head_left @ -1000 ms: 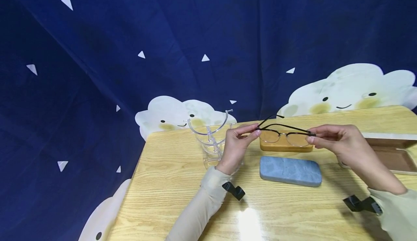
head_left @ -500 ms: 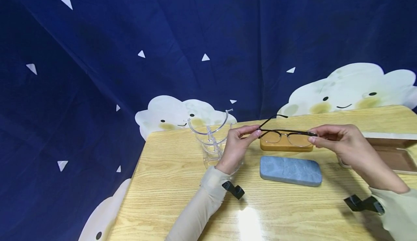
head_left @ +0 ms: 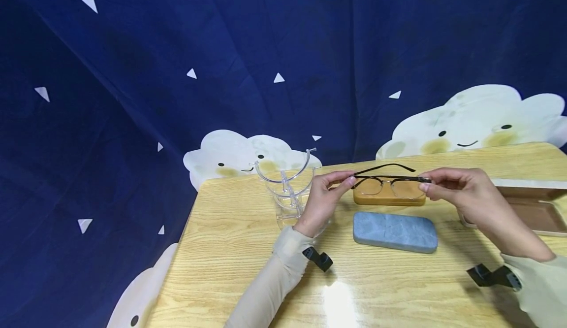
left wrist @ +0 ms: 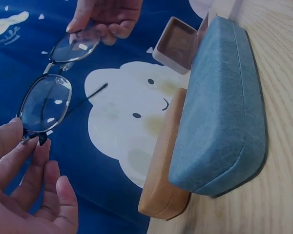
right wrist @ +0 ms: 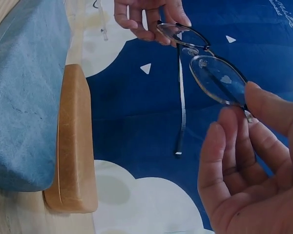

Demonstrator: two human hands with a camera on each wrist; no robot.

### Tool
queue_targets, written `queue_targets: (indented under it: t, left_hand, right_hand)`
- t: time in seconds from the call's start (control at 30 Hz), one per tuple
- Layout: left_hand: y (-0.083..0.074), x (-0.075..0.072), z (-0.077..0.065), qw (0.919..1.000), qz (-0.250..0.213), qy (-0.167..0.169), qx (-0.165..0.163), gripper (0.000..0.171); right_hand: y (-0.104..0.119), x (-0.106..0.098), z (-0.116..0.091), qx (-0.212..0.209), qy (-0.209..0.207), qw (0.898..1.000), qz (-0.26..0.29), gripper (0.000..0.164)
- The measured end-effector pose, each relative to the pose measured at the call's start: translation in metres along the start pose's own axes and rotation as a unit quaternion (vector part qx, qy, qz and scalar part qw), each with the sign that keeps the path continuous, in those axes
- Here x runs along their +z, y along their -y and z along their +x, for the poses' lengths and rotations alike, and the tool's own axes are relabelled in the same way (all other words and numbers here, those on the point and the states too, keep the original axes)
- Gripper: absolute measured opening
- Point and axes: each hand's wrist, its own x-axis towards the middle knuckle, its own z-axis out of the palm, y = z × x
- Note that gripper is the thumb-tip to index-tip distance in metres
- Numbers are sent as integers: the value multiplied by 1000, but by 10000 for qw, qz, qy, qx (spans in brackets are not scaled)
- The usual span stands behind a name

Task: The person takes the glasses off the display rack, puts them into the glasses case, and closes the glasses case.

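My left hand (head_left: 322,201) and right hand (head_left: 476,197) hold a pair of black half-rim eyeglasses (head_left: 407,179) between them, raised over the table. Thumb and fingers of the left hand pinch the frame's left end by the hinge, plain in the left wrist view on the glasses (left wrist: 46,102). At the opposite end the right hand (right wrist: 256,165) pinches the frame corner. One temple arm slants inward behind the lenses from the left hinge; the other lies along the top of the frame. Behind and below the glasses is a tan eyeglass case (head_left: 387,200), closed. Nearer stands a closed blue case (head_left: 395,232).
A clear tiered display stand (head_left: 285,195) is just behind the left hand and partly hidden by it. An opened case with a brown lining (head_left: 533,215) lies at the right, beyond the right hand. A dark blue curtain (head_left: 248,72) hangs behind the wooden table (head_left: 230,239).
The left temple arm has swung inward and right, lower over the frame. The other temple arm has folded down closer along the frame. Both hands stay nearly in place.
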Motion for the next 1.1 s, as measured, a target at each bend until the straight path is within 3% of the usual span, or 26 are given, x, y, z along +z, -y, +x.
queue_targets:
  t: [0.17, 0.33, 0.63, 1.1]
  left_hand:
    - [-1, -1, 0, 9997, 189, 138, 122, 25]
    - [-1, 0, 0, 9986, 374, 286, 258, 24]
    - [-1, 3, 0, 9943, 915, 407, 356, 22]
    - [8, 30, 2, 9833, 1623, 683, 466, 18]
  right_hand:
    - [-3, 1, 2, -44, -207, 9997, 152, 25]
    - [-5, 3, 3, -63, -390, 9991, 138, 30]
    - [-17, 3, 4, -199, -402, 9986, 268, 33]
    - [-44, -20, -11, -24, -498, 9981, 365, 23]
